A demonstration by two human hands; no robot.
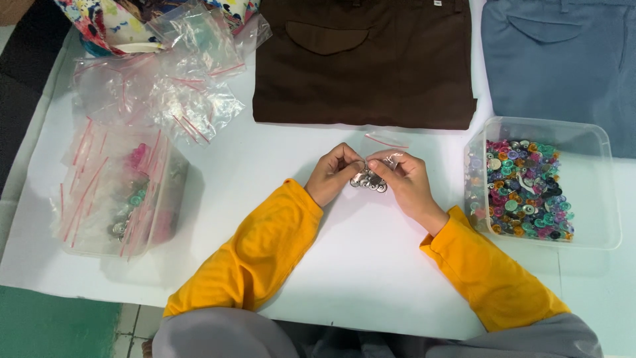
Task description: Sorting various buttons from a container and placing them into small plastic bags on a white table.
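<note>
Silver snap buttons (369, 181) are sitting inside a small clear zip bag (383, 154), which you are holding just above the white bench (358, 265), midway between the brown folded garment (364, 59) and your chest. In the head view, your left hand (333, 174) and right hand (405, 182) are both pinching the bag, fingers (381, 166) pressed together on its film near the mouth. The bag is looking light, limp and slippery, and the metal pieces are likely shifting loose inside, so gripping the top edge seems safest. To your right a clear tub of coloured buttons (527, 189) is resting; to your left a container of filled bags (122, 195) is lying beside empty bags (179, 86).
</note>
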